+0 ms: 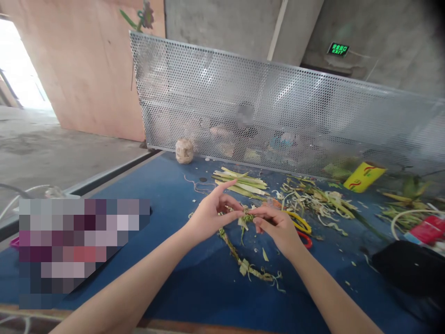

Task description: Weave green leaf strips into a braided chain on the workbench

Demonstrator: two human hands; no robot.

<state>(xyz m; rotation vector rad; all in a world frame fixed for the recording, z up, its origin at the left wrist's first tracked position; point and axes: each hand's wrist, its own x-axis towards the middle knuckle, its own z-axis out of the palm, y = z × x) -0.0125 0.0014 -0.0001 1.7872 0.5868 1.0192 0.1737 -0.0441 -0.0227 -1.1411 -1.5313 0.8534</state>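
Note:
My left hand and my right hand meet over the middle of the blue table. Thumb and fingers of each pinch a small green-and-yellow knotted piece of plant strip, its loose ends hanging down. My left index finger points away from the piece. Below the hands lies a braided plant-strip cord, curling to the right with frayed ends; whether it joins the held piece is hidden. Just right of my right hand show the yellow and red handles of scissors. Behind my hands lies a bundle of pale green leaf strips.
Curly plant scraps spread at the right, near a yellow cylinder. A whitish roll stands before the perforated metal screen along the far edge. A black item and a red packet lie at the right; a blurred patch covers the left.

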